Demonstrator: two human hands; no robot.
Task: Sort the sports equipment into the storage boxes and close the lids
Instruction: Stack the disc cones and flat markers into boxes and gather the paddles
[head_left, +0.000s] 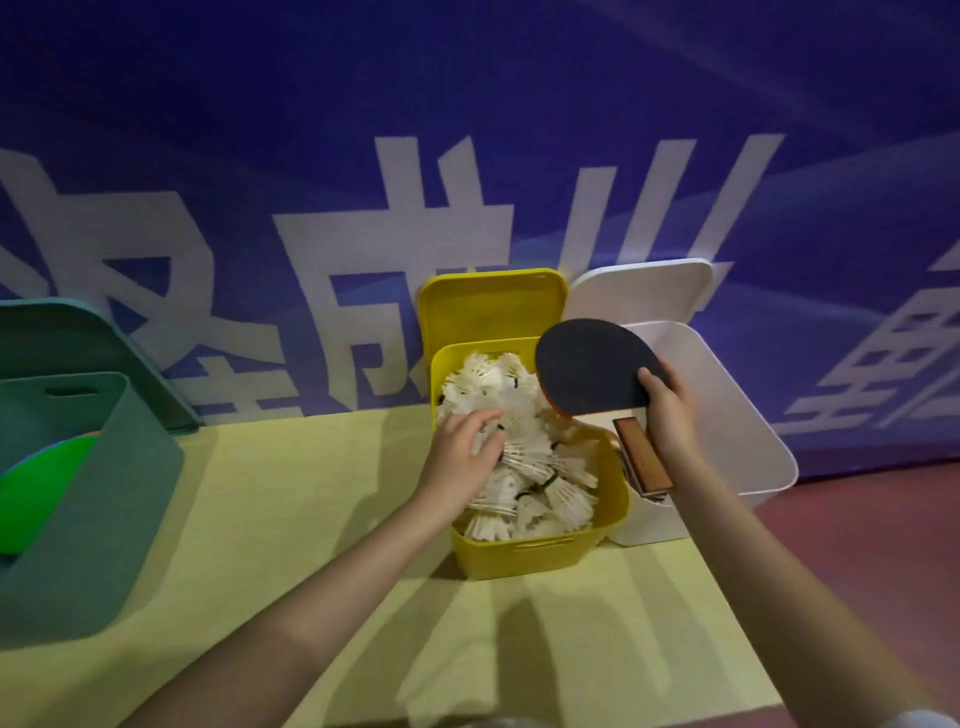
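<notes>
The yellow table (322, 499) carries a green box (93, 499), a yellow box (540, 551) full of shuttlecocks (524, 462), and a white box (737, 415). The right hand (670, 415) grips a table tennis paddle (592, 369) above the white box, thumb pressed on its black face. The left hand (462, 447) rests on the shuttlecocks, fingers loosely spread.

We see a black table tennis paddle (592, 366) tilted above the open yellow box (540, 553) full of white shuttlecocks (524, 457).
</notes>
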